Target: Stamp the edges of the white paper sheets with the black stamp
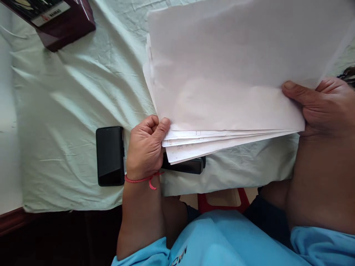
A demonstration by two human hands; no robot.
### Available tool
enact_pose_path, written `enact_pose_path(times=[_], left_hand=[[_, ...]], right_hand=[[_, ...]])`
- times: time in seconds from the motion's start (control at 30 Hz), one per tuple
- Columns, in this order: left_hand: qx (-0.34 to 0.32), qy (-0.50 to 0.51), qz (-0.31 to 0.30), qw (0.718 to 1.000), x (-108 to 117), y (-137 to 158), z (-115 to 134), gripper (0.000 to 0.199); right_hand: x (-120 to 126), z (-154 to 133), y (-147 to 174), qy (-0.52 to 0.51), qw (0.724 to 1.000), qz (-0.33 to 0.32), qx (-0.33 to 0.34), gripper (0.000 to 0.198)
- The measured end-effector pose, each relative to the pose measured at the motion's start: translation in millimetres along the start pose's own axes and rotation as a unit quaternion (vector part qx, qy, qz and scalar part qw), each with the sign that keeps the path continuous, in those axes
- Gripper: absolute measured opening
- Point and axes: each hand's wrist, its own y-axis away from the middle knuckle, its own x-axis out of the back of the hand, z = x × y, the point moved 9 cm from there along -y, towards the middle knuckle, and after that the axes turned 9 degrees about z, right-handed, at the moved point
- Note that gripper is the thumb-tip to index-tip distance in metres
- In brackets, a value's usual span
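A stack of white paper sheets (pixel 222 70) is held up over the cloth-covered table. My left hand (pixel 146 146), with a red string at the wrist, pinches the stack's near left corner between thumb and fingers. At the right edge, my right hand (pixel 327 105) grips the sheets with its thumb on top; its fingers are hidden underneath. The top sheet looks blank. Along the near side the lower sheets fan apart, and faint print shows on some of them. Partly covered by the papers is a black object (pixel 188 165), perhaps a stapler.
A black phone (pixel 110 156) lies on the pale green cloth (pixel 69 111), left of my left hand. At the far left stands a dark maroon box (pixel 66 31). Something dark (pixel 348 75) shows at the right edge. Below the table's near edge is a red stool (pixel 202 202).
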Motion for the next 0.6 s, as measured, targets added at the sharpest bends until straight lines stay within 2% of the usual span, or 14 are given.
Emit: enact_pose_path(times=[0.1,0.27,0.43,0.6], left_hand=[[0.001,0.001,0.004,1.000,2.1,0.3,-2.2,0.054],[0.001,0.013,-0.030,0.999,-9.2,4.6,0.4,0.050],[0.012,0.057,-0.019,0.998,-16.6,10.8,4.4,0.040],[0.017,0.077,-0.023,0.997,-18.2,15.4,5.3,0.029]], right_hand=[[-1.9,-1.5,-0.1,0.003,1.000,-0.017,0.012,0.055],[-5.5,-3.3,-0.9,-0.006,0.999,-0.027,0.018,0.054],[-7.2,-1.9,-1.1,-0.005,1.000,-0.024,0.002,0.053],[-6.5,-2.3,-2.0,-0.009,0.999,-0.034,0.015,0.051]])
